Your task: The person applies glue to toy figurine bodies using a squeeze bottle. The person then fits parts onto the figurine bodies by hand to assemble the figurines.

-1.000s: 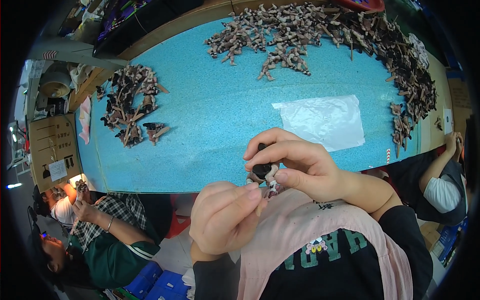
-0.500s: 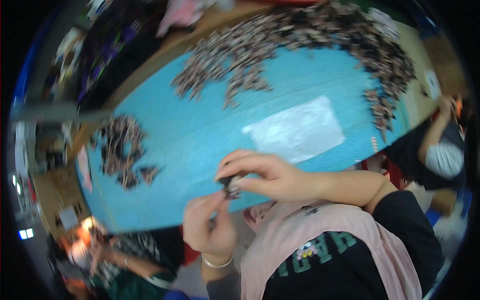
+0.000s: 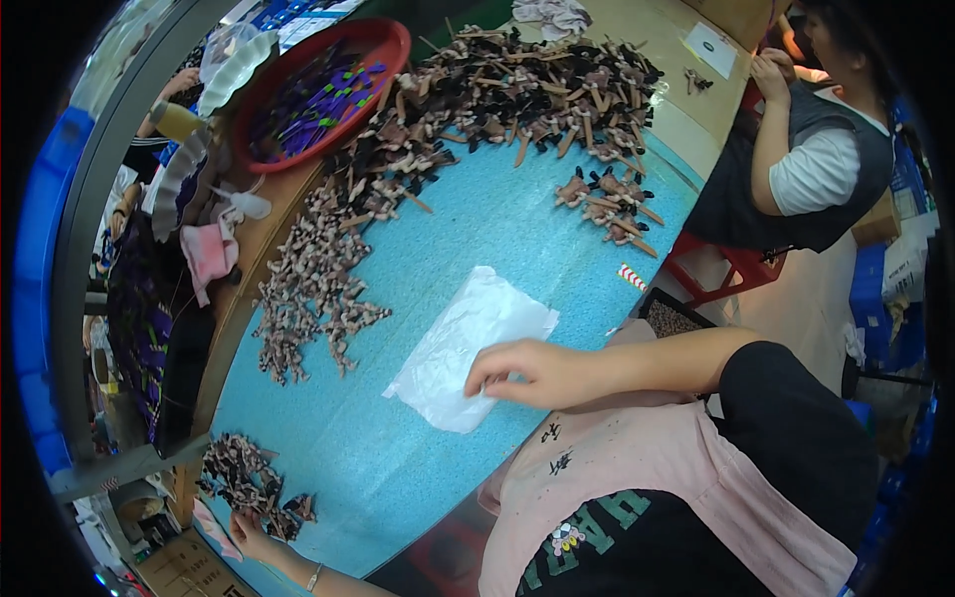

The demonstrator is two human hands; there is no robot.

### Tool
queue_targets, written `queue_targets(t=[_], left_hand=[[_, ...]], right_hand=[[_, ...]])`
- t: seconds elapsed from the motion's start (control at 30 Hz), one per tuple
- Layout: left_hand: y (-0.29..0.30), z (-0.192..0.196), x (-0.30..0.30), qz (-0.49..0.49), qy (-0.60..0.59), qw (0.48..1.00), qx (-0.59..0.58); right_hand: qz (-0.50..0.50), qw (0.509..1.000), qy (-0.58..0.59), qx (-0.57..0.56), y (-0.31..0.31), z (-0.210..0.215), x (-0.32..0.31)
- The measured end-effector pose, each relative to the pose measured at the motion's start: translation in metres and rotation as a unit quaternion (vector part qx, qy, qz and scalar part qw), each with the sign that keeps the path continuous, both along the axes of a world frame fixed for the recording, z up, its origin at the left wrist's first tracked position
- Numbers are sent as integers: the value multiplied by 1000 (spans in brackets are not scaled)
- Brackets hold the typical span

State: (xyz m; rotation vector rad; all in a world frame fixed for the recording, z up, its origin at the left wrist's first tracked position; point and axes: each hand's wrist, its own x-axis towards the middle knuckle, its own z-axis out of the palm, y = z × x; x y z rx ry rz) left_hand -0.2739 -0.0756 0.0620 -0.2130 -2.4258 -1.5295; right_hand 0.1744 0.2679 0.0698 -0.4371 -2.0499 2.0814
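Observation:
My right hand (image 3: 527,373) rests fingertips down on the near edge of a crumpled white plastic sheet (image 3: 453,348) that lies on the blue table (image 3: 497,229). Nothing shows in its fingers. My left hand (image 3: 251,537), a thin bracelet on its wrist, reaches far to the left. Its fingers are at a small pile of brown and black toy figures (image 3: 244,478) by the table's left end. The pile hides the fingertips, so any grip is unclear.
A long band of toy figures (image 3: 328,269) runs along the table's far side to a larger heap (image 3: 537,90). A red bowl (image 3: 383,40) holds purple and green pieces. A seated co-worker (image 3: 816,159) works at the right, with a red stool (image 3: 736,274) below.
Both hands were together at my chest around a small dark piece. They have parted: the right went down onto the white sheet, the left out to the left pile. The view swung left.

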Motion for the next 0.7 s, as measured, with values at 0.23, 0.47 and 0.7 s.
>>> queue_targets(t=[0.23,0.47,0.7], left_hand=[[107,32,101,-73,142,966,-203],[305,24,321,-614,160,732,-247],[425,-17,413,-673,293,650,-195]], right_hand=[[-354,866,-27,351,67,-5,104],[-386,799,-144,439,96,-27,149],[-329,813,-121,465,103,-46,143]])
